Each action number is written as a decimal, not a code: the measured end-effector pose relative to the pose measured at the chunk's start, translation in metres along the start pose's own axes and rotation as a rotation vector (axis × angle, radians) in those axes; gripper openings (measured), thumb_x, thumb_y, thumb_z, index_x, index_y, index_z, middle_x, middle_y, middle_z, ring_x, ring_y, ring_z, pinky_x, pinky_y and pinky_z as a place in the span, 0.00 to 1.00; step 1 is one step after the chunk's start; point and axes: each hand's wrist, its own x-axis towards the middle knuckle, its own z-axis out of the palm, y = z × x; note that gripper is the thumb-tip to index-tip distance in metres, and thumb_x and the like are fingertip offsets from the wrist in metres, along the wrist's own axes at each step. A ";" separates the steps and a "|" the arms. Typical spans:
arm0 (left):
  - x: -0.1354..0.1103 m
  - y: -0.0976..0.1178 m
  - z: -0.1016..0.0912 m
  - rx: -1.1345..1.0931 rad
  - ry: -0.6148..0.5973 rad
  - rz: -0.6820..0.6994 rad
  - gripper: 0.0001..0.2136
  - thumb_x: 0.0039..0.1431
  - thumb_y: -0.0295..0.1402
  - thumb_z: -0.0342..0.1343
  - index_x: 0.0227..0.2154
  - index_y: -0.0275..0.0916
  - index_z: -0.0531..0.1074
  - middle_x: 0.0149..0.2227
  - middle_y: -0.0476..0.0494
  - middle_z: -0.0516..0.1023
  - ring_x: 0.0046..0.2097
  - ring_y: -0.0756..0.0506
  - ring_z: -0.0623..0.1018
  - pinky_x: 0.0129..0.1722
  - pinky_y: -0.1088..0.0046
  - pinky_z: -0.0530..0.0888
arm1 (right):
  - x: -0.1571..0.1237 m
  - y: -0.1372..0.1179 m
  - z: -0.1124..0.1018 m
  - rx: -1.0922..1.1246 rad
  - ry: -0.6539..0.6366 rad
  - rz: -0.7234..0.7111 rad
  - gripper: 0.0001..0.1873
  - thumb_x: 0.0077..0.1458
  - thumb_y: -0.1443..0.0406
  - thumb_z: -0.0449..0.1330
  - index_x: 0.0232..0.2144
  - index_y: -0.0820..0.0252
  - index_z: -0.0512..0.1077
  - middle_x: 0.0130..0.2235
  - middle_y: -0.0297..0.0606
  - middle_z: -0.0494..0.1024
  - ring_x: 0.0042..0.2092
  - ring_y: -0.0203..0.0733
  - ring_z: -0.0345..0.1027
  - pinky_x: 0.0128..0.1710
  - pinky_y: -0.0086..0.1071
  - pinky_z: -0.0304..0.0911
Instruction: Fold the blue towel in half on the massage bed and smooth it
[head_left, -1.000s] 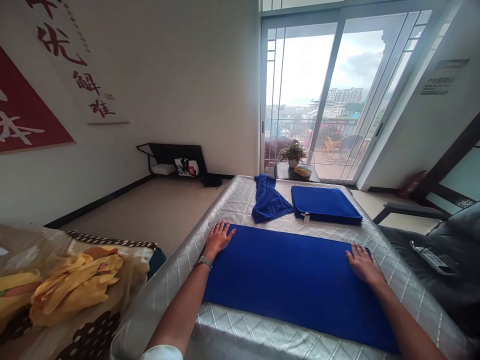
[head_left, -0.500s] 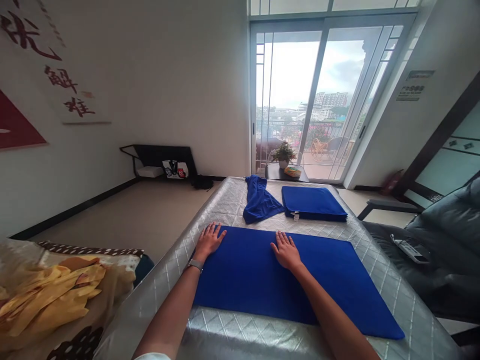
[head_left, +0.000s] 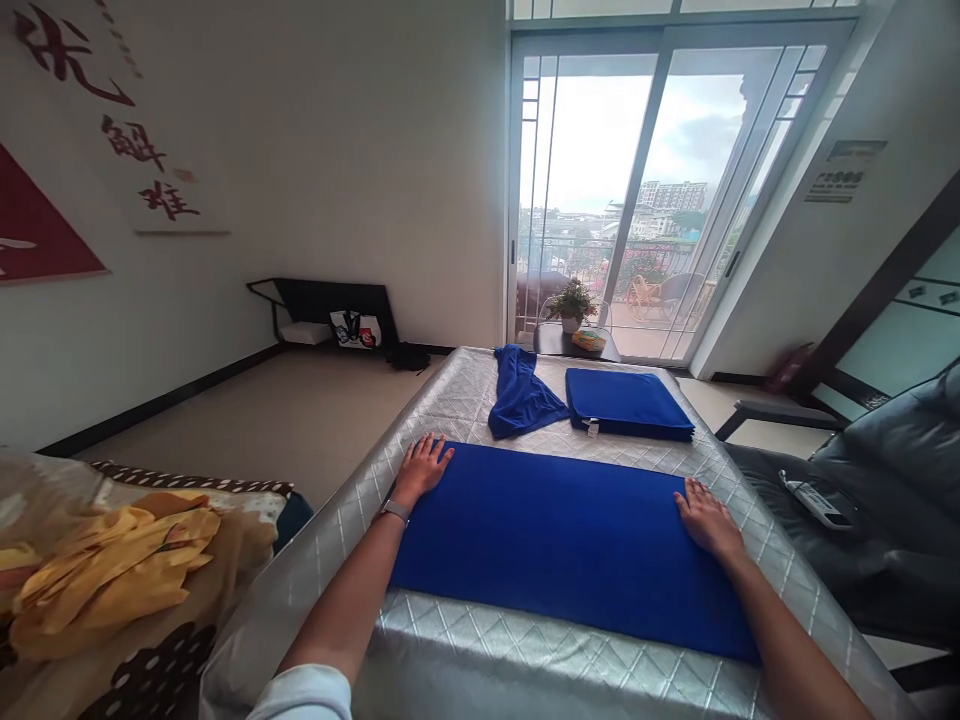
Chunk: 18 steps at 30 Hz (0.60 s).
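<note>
At two ends of one blue cloth (head_left: 555, 545) rest one left hand (head_left: 422, 470), one right hand (head_left: 709, 520), fingers slightly apart.

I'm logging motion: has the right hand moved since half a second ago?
Yes, rightward: against the blue cloth stack, the right hand went from left end to right.

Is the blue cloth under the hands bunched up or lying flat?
Flat: the blue cloth looks smooth and straight-edged beneath the left hand and right hand.

Matt, smooth cloth (head_left: 555, 540) — glossy, embossed table cover (head_left: 517, 640)
</note>
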 end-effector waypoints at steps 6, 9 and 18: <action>-0.031 0.064 -0.019 -0.072 0.162 0.104 0.28 0.73 0.43 0.33 0.68 0.36 0.59 0.70 0.39 0.59 0.72 0.37 0.55 0.70 0.53 0.51 | -0.048 -0.085 -0.019 0.012 0.186 -0.143 0.35 0.67 0.61 0.33 0.69 0.76 0.53 0.71 0.50 0.53 0.73 0.47 0.40 0.71 0.44 0.35; -0.063 0.126 -0.013 -0.154 0.071 0.388 0.27 0.73 0.46 0.33 0.66 0.40 0.63 0.68 0.40 0.63 0.70 0.40 0.60 0.69 0.57 0.57 | -0.088 -0.152 -0.020 0.076 0.163 -0.362 0.35 0.69 0.58 0.31 0.70 0.72 0.51 0.72 0.45 0.50 0.73 0.44 0.38 0.71 0.42 0.35; -0.123 0.181 0.020 -0.120 0.059 0.647 0.30 0.73 0.50 0.31 0.71 0.39 0.51 0.71 0.40 0.56 0.72 0.43 0.54 0.70 0.57 0.54 | -0.133 -0.214 0.003 0.093 -0.061 -0.464 0.35 0.68 0.57 0.36 0.71 0.69 0.48 0.73 0.42 0.44 0.73 0.44 0.34 0.71 0.45 0.33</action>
